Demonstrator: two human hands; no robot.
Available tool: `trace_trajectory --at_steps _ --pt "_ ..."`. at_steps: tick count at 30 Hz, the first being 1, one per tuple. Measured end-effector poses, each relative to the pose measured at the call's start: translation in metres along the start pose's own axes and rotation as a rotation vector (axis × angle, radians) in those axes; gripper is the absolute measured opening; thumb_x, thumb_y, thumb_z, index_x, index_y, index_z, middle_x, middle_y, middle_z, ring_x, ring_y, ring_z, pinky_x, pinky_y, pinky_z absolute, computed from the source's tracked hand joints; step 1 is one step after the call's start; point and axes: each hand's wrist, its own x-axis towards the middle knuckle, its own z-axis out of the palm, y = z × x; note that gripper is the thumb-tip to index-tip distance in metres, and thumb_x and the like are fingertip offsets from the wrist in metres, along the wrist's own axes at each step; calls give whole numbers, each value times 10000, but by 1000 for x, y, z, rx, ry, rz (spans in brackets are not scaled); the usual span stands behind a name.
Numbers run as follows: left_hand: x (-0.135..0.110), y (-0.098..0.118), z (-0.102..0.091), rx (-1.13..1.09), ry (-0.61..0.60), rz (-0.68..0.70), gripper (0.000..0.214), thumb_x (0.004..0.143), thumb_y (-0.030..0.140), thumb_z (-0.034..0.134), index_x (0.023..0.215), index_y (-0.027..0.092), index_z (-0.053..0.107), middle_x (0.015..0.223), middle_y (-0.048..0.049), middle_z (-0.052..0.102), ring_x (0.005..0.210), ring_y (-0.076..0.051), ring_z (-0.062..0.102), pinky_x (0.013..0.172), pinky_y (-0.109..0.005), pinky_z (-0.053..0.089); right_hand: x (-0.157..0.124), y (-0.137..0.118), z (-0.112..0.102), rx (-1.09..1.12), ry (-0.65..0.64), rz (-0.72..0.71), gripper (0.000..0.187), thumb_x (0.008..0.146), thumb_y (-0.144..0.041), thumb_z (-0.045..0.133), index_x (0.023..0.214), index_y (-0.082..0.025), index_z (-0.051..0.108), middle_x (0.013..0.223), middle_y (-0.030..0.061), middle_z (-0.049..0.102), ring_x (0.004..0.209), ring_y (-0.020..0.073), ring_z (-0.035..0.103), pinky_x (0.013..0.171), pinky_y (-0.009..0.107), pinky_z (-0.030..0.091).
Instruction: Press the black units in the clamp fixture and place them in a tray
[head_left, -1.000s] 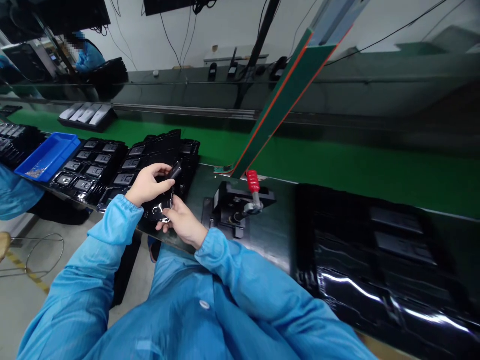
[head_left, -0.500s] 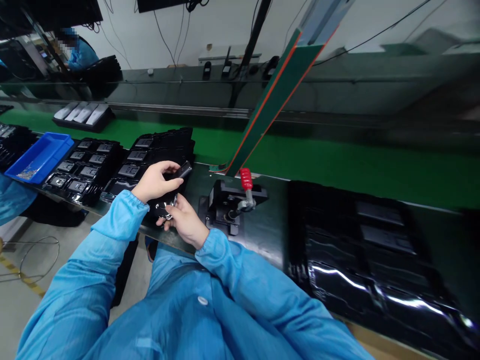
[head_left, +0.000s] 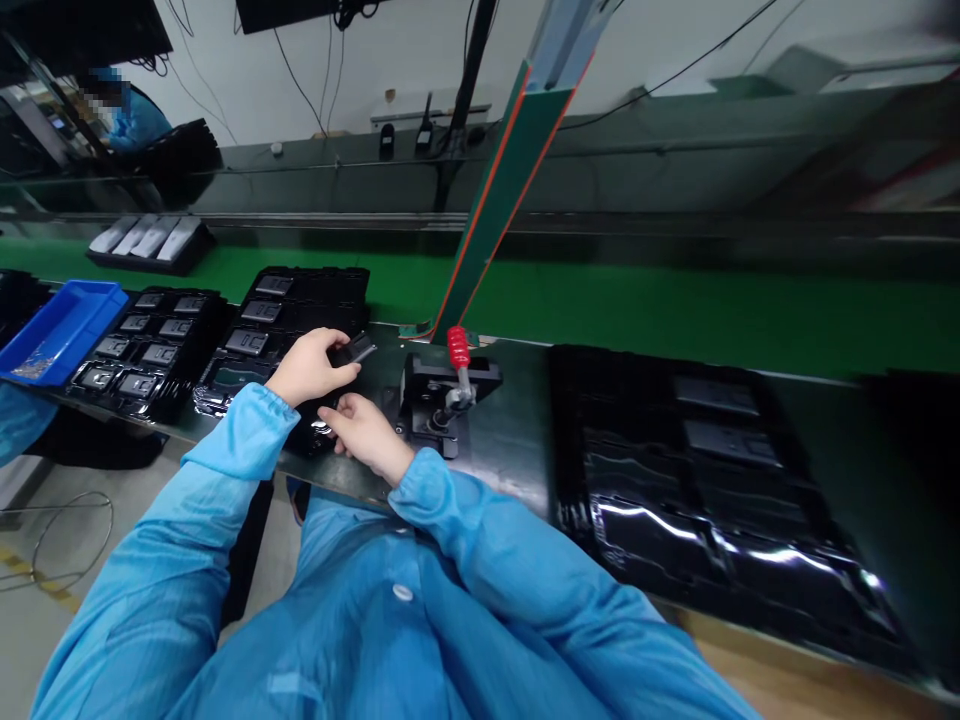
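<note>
My left hand point(head_left: 311, 368) is closed around a small dark rectangular part point(head_left: 361, 347), whose far end sticks out past the fingertips. It hovers over a black plastic tray point(head_left: 315, 290) with several dark parts in its pockets. Lower and to the right, my right hand point(head_left: 367, 432) has thumb and fingers pinched together at the tray's glossy near corner. What lies between those fingertips is too small to make out. Just right of this hand stands a black clamp fixture point(head_left: 435, 395) with a red-handled lever point(head_left: 458, 348) pointing up.
Left of the tray lie another filled black tray stack point(head_left: 150, 345) and a blue bin point(head_left: 64, 330) with small pieces. More black trays point(head_left: 675, 470) are stacked at right. A green slanted post point(head_left: 499, 200) rises behind the fixture. A person in blue point(head_left: 139, 118) is at the far left.
The view has shifted slightly, so the bench things sit further left. My right thumb and fingers have drawn together at the tray corner. My left hand still holds the dark part, now tilted flatter.
</note>
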Motion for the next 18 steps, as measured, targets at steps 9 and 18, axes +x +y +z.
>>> trace_trajectory --at_steps 9,18 --pt "-19 18 -5 47 61 39 396 792 332 798 1148 177 723 1119 -101 759 1045 -283 720 974 -435 588 -35 14 -7 -40 242 -223 285 922 -487 689 988 -230 582 785 -24 625 681 151 569 620 279 448" --pt "-33 27 -5 59 138 30 367 810 345 792 1131 181 724 1088 -89 750 1040 -283 712 969 -430 581 -72 25 -20 62 257 -189 243 880 -442 663 985 -237 587 807 -17 602 654 157 551 601 296 428"
